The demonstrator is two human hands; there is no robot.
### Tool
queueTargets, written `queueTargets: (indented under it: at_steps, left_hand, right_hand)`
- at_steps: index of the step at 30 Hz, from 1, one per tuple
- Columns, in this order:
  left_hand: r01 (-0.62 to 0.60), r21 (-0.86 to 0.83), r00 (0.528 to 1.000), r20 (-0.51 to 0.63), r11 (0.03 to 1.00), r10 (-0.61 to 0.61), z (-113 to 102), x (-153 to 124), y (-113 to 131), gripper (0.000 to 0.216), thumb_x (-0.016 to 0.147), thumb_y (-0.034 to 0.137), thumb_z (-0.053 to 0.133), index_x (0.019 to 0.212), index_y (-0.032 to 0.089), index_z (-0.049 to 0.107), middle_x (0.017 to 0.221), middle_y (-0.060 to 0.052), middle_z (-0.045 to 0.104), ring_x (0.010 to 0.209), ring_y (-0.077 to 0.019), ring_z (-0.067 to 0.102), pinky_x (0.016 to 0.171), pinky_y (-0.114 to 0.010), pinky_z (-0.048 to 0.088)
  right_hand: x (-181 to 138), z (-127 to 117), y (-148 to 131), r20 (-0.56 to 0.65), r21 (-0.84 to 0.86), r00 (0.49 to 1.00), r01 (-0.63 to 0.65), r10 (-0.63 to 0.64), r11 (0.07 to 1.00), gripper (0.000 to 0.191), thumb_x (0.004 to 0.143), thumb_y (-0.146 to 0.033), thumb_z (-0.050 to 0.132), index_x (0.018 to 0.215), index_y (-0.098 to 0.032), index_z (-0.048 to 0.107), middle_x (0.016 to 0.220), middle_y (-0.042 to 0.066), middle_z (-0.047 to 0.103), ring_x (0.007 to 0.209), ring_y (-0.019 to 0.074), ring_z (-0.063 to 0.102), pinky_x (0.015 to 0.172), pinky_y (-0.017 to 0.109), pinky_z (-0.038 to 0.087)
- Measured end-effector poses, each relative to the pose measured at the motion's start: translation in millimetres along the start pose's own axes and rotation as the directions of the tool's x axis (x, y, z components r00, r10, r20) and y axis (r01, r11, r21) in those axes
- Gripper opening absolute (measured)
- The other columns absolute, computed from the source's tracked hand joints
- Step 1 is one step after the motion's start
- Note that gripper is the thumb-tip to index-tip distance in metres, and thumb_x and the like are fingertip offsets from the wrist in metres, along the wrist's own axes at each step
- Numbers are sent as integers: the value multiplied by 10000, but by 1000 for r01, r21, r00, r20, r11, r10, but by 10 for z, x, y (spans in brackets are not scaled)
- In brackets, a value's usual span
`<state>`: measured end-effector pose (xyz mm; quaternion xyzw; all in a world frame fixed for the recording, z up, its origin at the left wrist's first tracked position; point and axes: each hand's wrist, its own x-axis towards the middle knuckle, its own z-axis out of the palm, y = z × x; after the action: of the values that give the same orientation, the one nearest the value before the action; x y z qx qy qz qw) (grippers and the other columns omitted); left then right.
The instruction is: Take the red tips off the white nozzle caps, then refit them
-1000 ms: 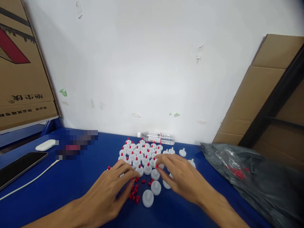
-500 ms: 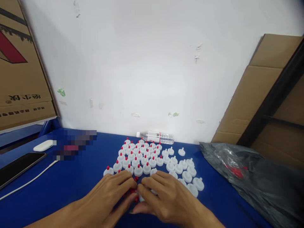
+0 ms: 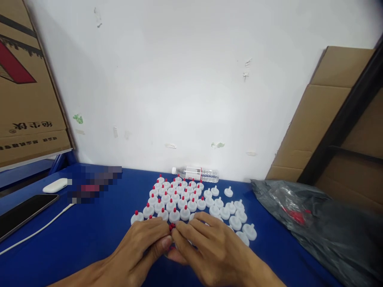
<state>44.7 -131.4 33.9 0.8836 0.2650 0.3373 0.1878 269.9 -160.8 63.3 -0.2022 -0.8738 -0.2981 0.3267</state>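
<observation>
My left hand [image 3: 140,249] and my right hand [image 3: 211,249] meet fingertip to fingertip low on the blue table [image 3: 89,235]. A small red tip [image 3: 171,227] is pinched where the fingers touch, in my left thumb and forefinger. My right hand curls over a white cap that is almost wholly hidden under its fingers. Just beyond the hands stand several white caps with red tips [image 3: 175,195] in rows. To their right lie several plain white caps [image 3: 236,217] with bare spouts.
A water bottle [image 3: 197,174] lies against the wall behind the caps. A black plastic bag [image 3: 317,227] holding red pieces sits at the right. A phone [image 3: 24,209], a white cable [image 3: 38,229] and a white case [image 3: 55,185] lie at the left. Cardboard boxes [image 3: 26,99] flank both sides.
My right hand drew back from the cap rows toward me and closed in on my left hand. The loose red tips and white caps near the hands are now covered.
</observation>
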Motion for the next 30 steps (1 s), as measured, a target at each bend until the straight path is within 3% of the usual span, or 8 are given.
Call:
queueTargets:
  at_steps: [2, 5, 8, 10, 13, 18, 24, 30]
  left_hand:
    - [164, -101, 986, 29, 981, -162, -54, 77, -70, 488, 1095, 500, 297, 768, 213, 519, 726, 19, 552, 678, -159, 506, 636, -259, 453]
    - [343, -149, 937, -20, 927, -350, -155, 203, -217, 526, 1076, 553, 309, 688, 211, 410, 641, 37, 415, 589, -142, 367, 516, -263, 336]
    - [237, -33, 969, -62, 971, -239, -189, 243, -259, 476, 1091, 479, 320, 720, 206, 439, 699, 29, 472, 649, -149, 420, 600, -270, 380]
    - [117, 67, 993, -33, 991, -115, -158, 219, -207, 408, 1101, 393, 342, 786, 203, 521, 772, 9, 546, 730, -163, 479, 674, -282, 404]
    - [-7, 184, 1000, 17, 983, 4, -85, 165, -110, 293, 1088, 278, 397, 917, 219, 628, 897, -28, 605, 852, -185, 521, 703, -285, 411]
    - [-35, 247, 998, 63, 968, 20, -41, 135, -120, 261, 1074, 210, 416, 1021, 249, 668, 987, -42, 611, 917, -185, 545, 699, -263, 443]
    - [-66, 239, 997, 54, 969, 55, -45, 137, -147, 242, 1065, 187, 433, 1125, 262, 655, 1036, -48, 635, 939, -181, 572, 728, -252, 488]
    - [-78, 230, 993, 101, 970, 56, -35, 117, -135, 195, 1037, 176, 514, 1166, 270, 627, 1019, -32, 685, 976, -198, 581, 770, -274, 512]
  right_hand:
    - [-85, -57, 132, -19, -43, 1000, 11, -12, 999, 194, 1006, -86, 484, 1005, -72, 677, 930, 108, 744, 744, 184, 652, 712, 337, 502]
    - [-264, -150, 421, 3, -101, 988, -152, 153, 983, 147, 994, -78, 544, 1078, -134, 651, 999, 105, 746, 809, 193, 674, 738, 345, 502]
    - [-404, -189, 634, 71, -67, 894, -438, 442, 896, 62, 1018, -207, 580, 1053, -197, 631, 1003, 67, 729, 910, 211, 675, 836, 380, 501]
    - [-449, -175, 677, 154, -23, 835, -531, 528, 847, 57, 1023, -236, 578, 1034, -208, 627, 986, 45, 720, 925, 206, 666, 876, 390, 487]
    - [-468, -129, 645, 288, 0, 806, -540, 517, 841, 64, 1017, -245, 583, 1026, -219, 642, 1053, 46, 706, 977, 216, 646, 880, 395, 466]
    - [-474, -88, 581, 463, -13, 739, -547, 489, 837, 74, 1000, -263, 616, 986, -228, 680, 922, 18, 706, 855, 208, 644, 829, 393, 430]
    - [-510, -72, 616, 496, -10, 720, -553, 485, 833, 157, 1019, -287, 586, 948, -213, 706, 839, 9, 714, 790, 188, 646, 826, 387, 413]
    - [-534, -66, 633, 478, -12, 711, -582, 516, 813, 286, 1088, -361, 441, 1129, -243, 698, 1100, 45, 743, 1019, 222, 645, 922, 421, 422]
